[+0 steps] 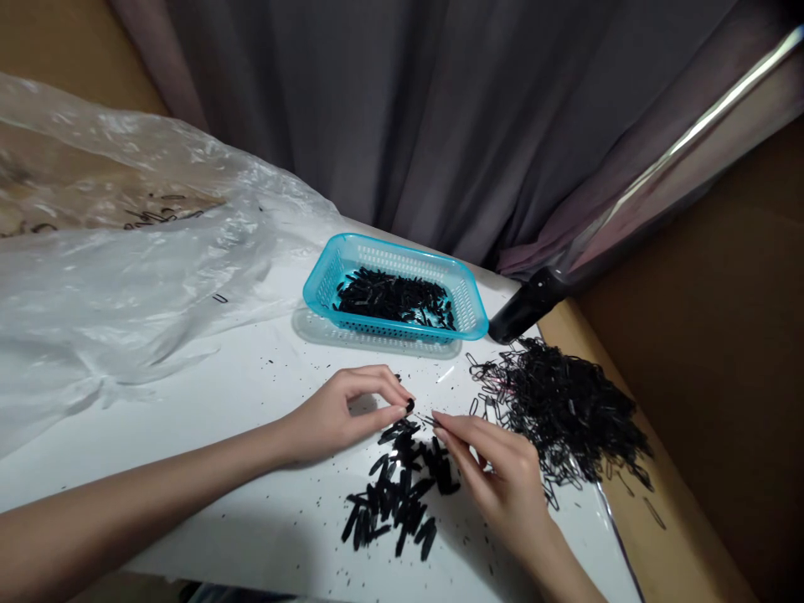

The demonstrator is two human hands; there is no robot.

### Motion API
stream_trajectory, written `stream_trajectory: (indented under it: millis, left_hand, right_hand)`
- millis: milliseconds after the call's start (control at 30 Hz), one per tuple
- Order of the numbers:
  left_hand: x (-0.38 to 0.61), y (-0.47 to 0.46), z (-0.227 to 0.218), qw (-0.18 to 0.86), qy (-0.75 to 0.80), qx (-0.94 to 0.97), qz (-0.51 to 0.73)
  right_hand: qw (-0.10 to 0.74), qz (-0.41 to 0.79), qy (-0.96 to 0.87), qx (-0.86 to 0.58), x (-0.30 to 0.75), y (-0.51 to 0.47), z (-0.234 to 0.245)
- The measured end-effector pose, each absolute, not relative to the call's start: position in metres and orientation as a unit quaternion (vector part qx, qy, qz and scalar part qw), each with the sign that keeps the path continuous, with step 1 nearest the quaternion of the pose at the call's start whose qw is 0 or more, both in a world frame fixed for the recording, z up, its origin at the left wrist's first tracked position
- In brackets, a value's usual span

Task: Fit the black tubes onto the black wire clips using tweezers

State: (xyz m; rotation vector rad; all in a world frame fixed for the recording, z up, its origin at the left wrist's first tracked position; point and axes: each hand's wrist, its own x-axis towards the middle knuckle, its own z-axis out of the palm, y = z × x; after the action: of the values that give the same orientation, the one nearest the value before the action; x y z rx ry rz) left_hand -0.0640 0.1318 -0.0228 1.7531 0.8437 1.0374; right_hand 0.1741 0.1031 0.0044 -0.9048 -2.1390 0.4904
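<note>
My left hand (348, 410) is closed in a pinch on a small black piece (410, 405) between thumb and fingertips. Opposite it, my right hand (502, 469) pinches a thin black wire loop (428, 420), whose tip points at the piece. The two sets of fingertips are a short gap apart. Below them lies a loose heap of flat, elongated black pieces (393, 501) on the white table (251, 494). To the right of my right hand is a large tangled pile of black wire loops (565, 410).
A blue perforated basket (474, 314) holding many black pieces stands behind my hands. Clear plastic sheeting (144, 293) covers the table's left side. A black cylindrical object (528, 306) leans at the back right. Dark curtains (377, 109) hang behind, and black crumbs are scattered about.
</note>
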Motion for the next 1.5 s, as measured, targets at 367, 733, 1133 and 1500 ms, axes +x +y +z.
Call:
stream_trajectory:
  millis: [367, 733, 1133, 1500]
  left_hand:
    - [-0.064, 0.13, -0.023, 0.437, 0.349, 0.714, 0.42]
    - [-0.062, 0.128, -0.021, 0.42, 0.35, 0.725, 0.42]
    - [-0.064, 0.133, -0.024, 0.45, 0.355, 0.696, 0.432]
    - [-0.063, 0.131, -0.022, 0.477, 0.328, 0.69, 0.433]
  right_hand:
    - [0.355, 0.169, -0.845, -0.362, 0.175, 0.104, -0.001]
    - [0.341, 0.148, -0.862, -0.346, 0.177, 0.104, -0.002]
    - [0.366, 0.192, -0.836, -0.36, 0.174, 0.101, 0.007]
    - [0.368, 0.17, -0.837, -0.367, 0.174, 0.103, 0.003]
